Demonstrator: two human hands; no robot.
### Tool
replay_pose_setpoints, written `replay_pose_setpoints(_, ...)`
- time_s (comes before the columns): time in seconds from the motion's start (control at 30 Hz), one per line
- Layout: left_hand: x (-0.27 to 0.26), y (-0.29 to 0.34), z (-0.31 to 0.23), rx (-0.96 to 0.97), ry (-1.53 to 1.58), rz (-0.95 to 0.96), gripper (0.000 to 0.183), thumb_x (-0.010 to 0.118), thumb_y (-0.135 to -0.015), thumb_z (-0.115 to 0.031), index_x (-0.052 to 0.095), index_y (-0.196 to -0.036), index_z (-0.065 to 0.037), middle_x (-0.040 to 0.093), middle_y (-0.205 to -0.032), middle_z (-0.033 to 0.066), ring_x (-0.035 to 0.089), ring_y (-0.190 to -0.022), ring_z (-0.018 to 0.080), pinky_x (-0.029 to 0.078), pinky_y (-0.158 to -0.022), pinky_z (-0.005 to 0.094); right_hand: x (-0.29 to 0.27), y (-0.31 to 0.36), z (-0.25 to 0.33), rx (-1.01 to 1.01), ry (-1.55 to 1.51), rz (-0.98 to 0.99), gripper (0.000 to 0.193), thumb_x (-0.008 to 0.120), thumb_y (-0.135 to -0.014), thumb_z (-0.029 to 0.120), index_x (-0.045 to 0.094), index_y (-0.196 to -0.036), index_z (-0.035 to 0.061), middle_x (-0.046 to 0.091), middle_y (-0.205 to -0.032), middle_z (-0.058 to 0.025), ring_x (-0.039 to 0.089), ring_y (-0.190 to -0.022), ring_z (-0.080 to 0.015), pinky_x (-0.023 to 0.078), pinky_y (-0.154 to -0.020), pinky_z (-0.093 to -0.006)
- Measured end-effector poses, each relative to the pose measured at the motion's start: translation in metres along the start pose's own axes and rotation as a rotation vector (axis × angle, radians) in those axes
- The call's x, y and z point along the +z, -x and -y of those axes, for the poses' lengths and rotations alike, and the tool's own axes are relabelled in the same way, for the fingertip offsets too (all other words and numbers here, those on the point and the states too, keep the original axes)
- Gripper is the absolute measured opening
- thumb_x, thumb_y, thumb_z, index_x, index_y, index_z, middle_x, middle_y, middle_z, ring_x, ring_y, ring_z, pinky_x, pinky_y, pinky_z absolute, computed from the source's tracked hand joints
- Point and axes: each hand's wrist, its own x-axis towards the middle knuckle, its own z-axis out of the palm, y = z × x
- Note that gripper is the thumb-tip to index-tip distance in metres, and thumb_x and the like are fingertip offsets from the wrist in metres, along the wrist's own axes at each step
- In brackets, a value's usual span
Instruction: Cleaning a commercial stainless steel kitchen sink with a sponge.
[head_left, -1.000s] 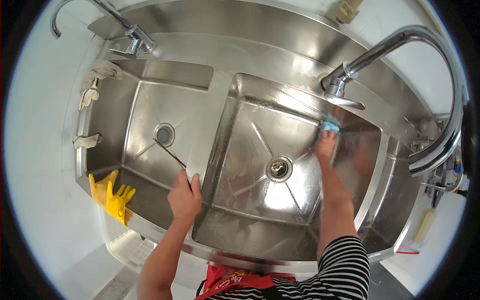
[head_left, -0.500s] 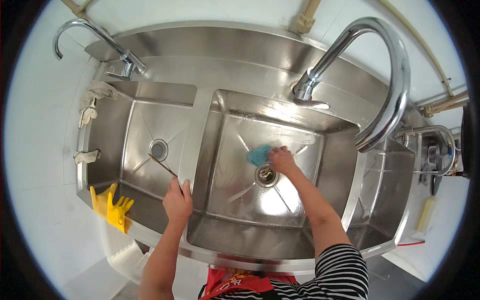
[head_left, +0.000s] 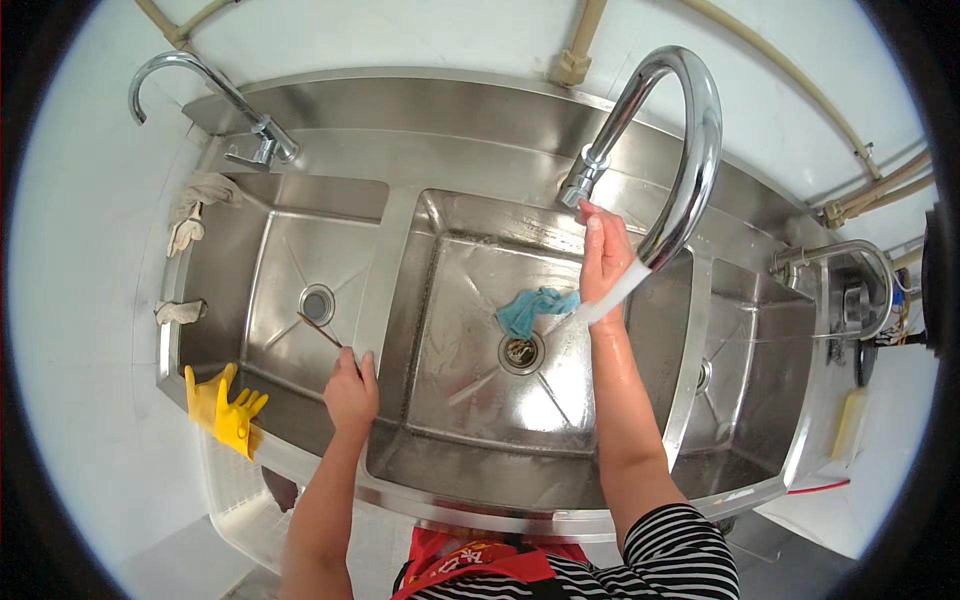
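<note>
- A white wall (head_left: 430, 45) with beige pipes (head_left: 790, 60) stands behind a long steel sink (head_left: 400, 105), split into 3 basins that bend at the edges of my view.
- The blue cloth (head_left: 522, 314) lies loose and crumpled in the middle basin (head_left: 480, 405), just behind its drain (head_left: 521, 353); neither of my hands touches it.
- I judge the cloth soft, limp and light, heavier if soaked and perhaps slick. A bunched fold in its middle should give a surer hold than a thin corner.
- My right hand (head_left: 606, 262) is up at the base of the tall tap (head_left: 703, 130), fingers stretched rather than curled, fingertips at the lever, which they mostly hide. Wet chrome is probably slippery; the lever's free end looks the best place to push.
- A white stream of water (head_left: 615, 293) leaves the spout and crosses my wrist in this view; I cannot tell whether it hits the skin.
- My left hand (head_left: 351, 395) is closed around 1 end of a thin dark rod (head_left: 322, 331), beside the divider (head_left: 385, 262). The rod slants towards the left basin's drain (head_left: 317, 302).
- The rod looks light and fairly stiff, its material unclear; the end I hold seems a sensible grip.
- Yellow rubber gloves (head_left: 234, 420) hang over the front rim at left.
</note>
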Motion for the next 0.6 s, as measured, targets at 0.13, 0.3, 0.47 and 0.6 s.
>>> replay_pose_setpoints(0.13,-0.001,-0.001,-0.002,-0.013,-0.001,0.008,0.037,0.046,-0.093,-0.036,0.049,-0.107,-0.001,0.060,-0.086,0.0223,0.059,-0.073,0.0437,0.045,-0.064,0.0519,0.005,0.024,0.013,-0.155,0.131,-0.010,0.018,0.055,-0.091,0.016,0.063,-0.101,0.0036,0.062,-0.087,-0.0093,0.061,-0.081,-0.0208,0.048,-0.071,-0.0320)
replay_pose_setpoints(0.3,0.002,-0.001,0.000,-0.034,-0.042,0.005,0.039,0.044,-0.093,-0.039,0.049,-0.106,-0.003,0.061,-0.088,0.0219,0.059,-0.075,0.0442,0.045,-0.064,0.0537,0.015,0.065,0.010,0.755,-0.600,0.323,0.013,0.057,-0.091,0.017,0.060,-0.091,0.0038,0.056,-0.070,-0.0031,0.052,-0.054,-0.0131,0.041,-0.049,-0.0241)
replay_pose_setpoints(0.47,0.002,-0.001,-0.001,-0.032,-0.037,0.014,0.038,0.044,-0.093,-0.040,0.049,-0.106,-0.004,0.061,-0.088,0.0218,0.059,-0.075,0.0441,0.045,-0.064,0.0536,-0.002,0.077,-0.034,1.265,-1.239,0.151,0.011,0.054,-0.092,0.015,0.056,-0.096,0.0055,0.048,-0.062,0.0022,0.045,-0.048,-0.0072,0.035,-0.042,-0.0184)
replay_pose_setpoints(0.6,-0.002,0.002,0.005,-0.051,-0.045,0.007,0.038,0.045,-0.093,-0.039,0.049,-0.106,-0.004,0.061,-0.089,0.0218,0.059,-0.075,0.0439,0.045,-0.064,0.0534,-0.005,0.040,-0.002,1.095,-0.996,-0.022,0.018,0.057,-0.093,0.022,0.058,-0.103,0.0073,0.047,-0.062,0.0021,0.040,-0.048,-0.0044,0.033,-0.041,-0.0174)
